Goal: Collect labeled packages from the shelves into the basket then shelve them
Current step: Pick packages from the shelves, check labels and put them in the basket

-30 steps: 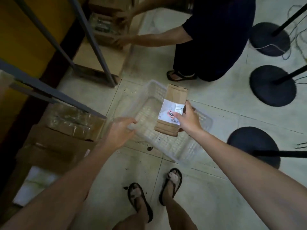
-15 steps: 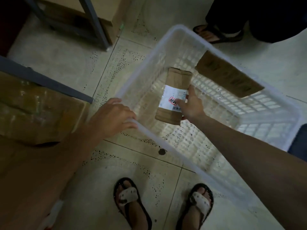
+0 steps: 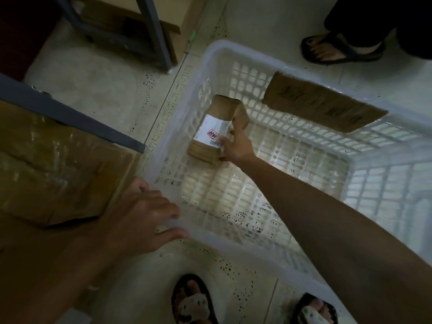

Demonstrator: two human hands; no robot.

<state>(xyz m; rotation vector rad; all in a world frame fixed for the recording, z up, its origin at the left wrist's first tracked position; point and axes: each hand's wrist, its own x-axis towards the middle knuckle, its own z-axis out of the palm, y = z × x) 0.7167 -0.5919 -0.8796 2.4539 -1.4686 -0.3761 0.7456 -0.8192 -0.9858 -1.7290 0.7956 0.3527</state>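
We are gripping the labeled package with our right hand, fingers curling over its right edge and thumb pressing its near end. The package is sitting low inside the white basket, close to the left wall and toward the far-left corner, with its white label facing up. We cannot tell whether it is touching the basket's bottom. Our left hand is resting on the near-left corner of the rim with its fingers spread, not closing around anything. A second brown package is leaning against the far wall, well apart from the first. Our right forearm is crossing over the near rim. Just left of the basket, a taped cardboard box is lying under a grey shelf rail. Another person's sandalled foot is standing beyond the far rim.
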